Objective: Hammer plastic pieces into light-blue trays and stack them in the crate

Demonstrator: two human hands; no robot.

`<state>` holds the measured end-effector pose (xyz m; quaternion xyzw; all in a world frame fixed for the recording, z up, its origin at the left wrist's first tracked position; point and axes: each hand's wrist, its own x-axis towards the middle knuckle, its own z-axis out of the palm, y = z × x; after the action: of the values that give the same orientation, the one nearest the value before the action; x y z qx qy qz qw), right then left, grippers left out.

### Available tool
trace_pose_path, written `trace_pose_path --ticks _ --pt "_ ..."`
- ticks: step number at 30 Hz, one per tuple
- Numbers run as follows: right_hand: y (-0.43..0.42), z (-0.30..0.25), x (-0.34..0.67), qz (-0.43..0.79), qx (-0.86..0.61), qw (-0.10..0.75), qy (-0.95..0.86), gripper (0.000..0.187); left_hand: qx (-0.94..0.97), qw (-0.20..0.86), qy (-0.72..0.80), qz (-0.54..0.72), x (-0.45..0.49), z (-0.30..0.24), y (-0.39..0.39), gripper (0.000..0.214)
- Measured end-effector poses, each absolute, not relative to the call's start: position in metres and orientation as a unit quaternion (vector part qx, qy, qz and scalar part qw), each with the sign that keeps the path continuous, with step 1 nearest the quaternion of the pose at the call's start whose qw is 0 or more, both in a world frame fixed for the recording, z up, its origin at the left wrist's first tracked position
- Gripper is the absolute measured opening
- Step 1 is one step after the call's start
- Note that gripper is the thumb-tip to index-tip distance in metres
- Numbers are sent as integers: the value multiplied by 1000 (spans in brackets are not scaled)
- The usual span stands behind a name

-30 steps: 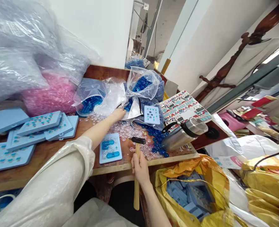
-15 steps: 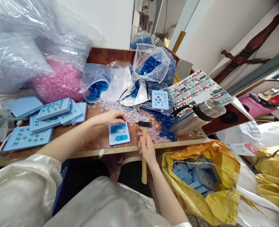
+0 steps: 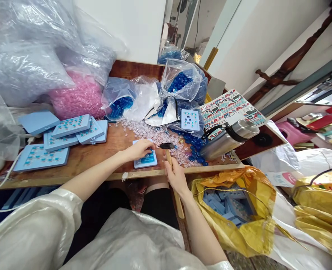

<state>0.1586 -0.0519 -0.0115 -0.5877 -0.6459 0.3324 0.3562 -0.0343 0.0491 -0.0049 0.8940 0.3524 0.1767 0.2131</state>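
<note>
My left hand (image 3: 141,150) is bent over a light blue plastic panel (image 3: 139,165) near the table's front edge. Its fingers are pinched at a translucent blue piece (image 3: 149,153) on the panel's upper part, partly covered by the fingertips. Lower on the panel lies another clear blue piece (image 3: 147,159). My right hand (image 3: 175,173) is wrapped around the wooden handle of a hammer (image 3: 168,152). The black hammer head is just right of the panel, above scattered clear rings (image 3: 154,132), and does not touch the panel.
Several blue panels (image 3: 70,125) are stacked on the left. Behind stand bags of blue pieces (image 3: 179,81) and pink pieces (image 3: 75,97). A steel flask (image 3: 224,144) leans at the right beside a printed sheet (image 3: 230,108). A yellow sack (image 3: 263,210) of panels sits below the table edge.
My left hand has come down onto the panel, covering more of its upper part. The hammer stays in my right hand, its handle end now tilted further right. The view has shifted slightly.
</note>
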Motion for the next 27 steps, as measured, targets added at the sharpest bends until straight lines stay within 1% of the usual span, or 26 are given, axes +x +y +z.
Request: trace_pose_path --ticks 3,6,8,10,12,14,16,18,21,23,25,27 --pt "-55 -5 154 285 -593 303 -689 32 887 222 357 191 -36 -7 50 11" --pt "-54 -6 150 266 -614 224 -709 27 880 236 357 206 -35 -9 51 12" --pt "-54 -7 150 260 -621 207 -710 26 875 252 356 211 -35 -10 50 13" --pt "-55 -7 151 256 -623 246 -697 28 867 256 363 227 -37 -9 48 14" --pt "-57 -7 152 268 -622 300 -672 30 848 232 393 268 -42 -11 43 17" --pt "-56 -9 152 310 -611 347 -641 31 809 185 458 319 -50 -14 34 22" --pt "-52 -13 151 363 -595 381 -607 31 759 141 538 339 -56 -20 24 33" --pt "-45 -18 147 397 -586 400 -582 31 737 110 586 318 -55 -25 12 48" --pt "-34 -29 139 418 -582 408 -566 33 795 77 549 248 -39 -28 0 63" --pt "-30 -36 134 423 -586 414 -553 35 845 73 492 197 -27 -28 -2 67" --pt "-28 -40 131 426 -597 423 -532 37 872 95 451 165 -22 -29 0 69" --pt "-27 -42 131 439 -607 424 -509 41 855 125 473 172 -25 -32 2 69"
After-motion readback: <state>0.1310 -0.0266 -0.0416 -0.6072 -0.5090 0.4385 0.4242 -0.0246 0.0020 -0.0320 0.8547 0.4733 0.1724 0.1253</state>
